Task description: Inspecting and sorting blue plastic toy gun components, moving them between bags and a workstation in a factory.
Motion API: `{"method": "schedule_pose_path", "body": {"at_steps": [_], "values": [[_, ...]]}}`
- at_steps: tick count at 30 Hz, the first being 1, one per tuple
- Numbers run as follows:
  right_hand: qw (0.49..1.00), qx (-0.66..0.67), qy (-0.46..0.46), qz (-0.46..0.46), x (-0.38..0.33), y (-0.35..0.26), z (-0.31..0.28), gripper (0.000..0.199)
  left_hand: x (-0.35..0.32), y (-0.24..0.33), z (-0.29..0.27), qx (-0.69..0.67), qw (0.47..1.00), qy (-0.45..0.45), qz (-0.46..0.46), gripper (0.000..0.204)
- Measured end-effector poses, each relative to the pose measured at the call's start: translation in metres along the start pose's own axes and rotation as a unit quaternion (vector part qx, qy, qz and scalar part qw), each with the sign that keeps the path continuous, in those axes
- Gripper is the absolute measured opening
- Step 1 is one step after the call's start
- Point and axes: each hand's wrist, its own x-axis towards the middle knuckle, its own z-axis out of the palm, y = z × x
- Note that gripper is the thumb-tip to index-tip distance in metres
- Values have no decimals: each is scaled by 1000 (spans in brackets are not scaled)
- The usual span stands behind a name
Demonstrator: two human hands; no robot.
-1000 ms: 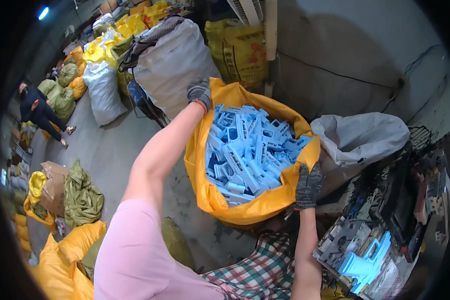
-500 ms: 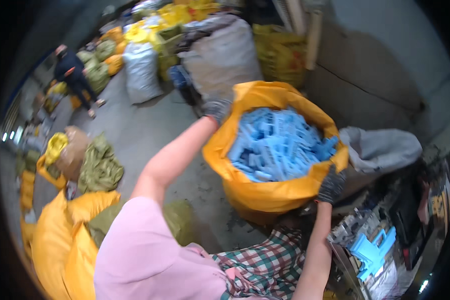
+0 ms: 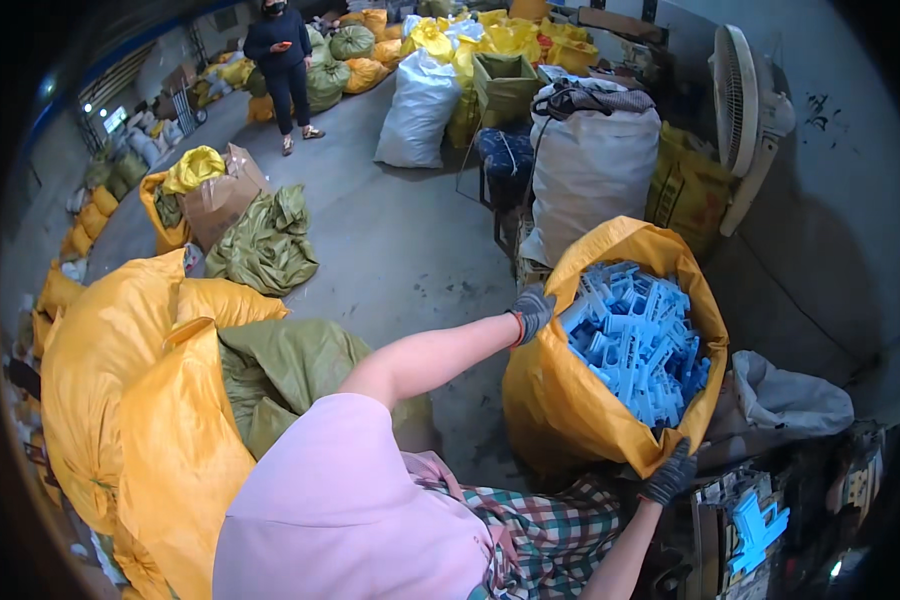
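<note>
An orange woven sack [image 3: 540,400] stands in front of me, its mouth wide and tilted my way. It is filled with light-blue plastic parts [image 3: 635,340] shaped like toy pistols. My left hand [image 3: 534,312], in a dark grey knitted glove, is closed on the sack's left rim. Gloved the same way, my right hand [image 3: 670,475] grips the near right rim. Folds of the sack hide some of the fingertips. Close by my right hand, one more blue toy-pistol part [image 3: 757,533] lies on a cluttered metal surface.
Stuffed orange sacks [image 3: 110,370] and a green sack [image 3: 290,370] crowd my left. Beyond are a cardboard box [image 3: 220,200] and a standing person [image 3: 282,70]. A full white sack [image 3: 592,170], a fan [image 3: 735,110] and a grey-white sack [image 3: 790,395] surround the far and right sides.
The view has swung left and up, so the sack now shows farther right. Both hands still hold its rim, and its mouth looks narrower and more tilted.
</note>
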Motion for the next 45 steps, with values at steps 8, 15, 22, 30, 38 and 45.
{"method": "schedule_pose_path", "body": {"at_steps": [8, 15, 22, 30, 38, 45], "values": [[988, -29, 137, -69, -39, -5, -35, 32, -56, 104, -114, -246, 943, -41, 219, 20], [904, 400, 107, 103, -47, -30, -31, 33, -35, 108, -103, -275, 940, 3, 201, 21], [960, 226, 125, 111, -60, -33, -22, 45, -23, 58, -117, -424, 904, -40, 41, 30], [898, -142, -151, -388, -87, -124, -23, 55, -33, 99, -144, -156, 974, -61, 156, 20], [820, -247, -385, -343, -94, -133, -60, 27, -56, 168, -129, 144, 786, 222, 558, 39], [834, -193, -229, -463, -115, -152, -89, 15, -79, 237, 8, 411, 708, -356, 451, 52]]}}
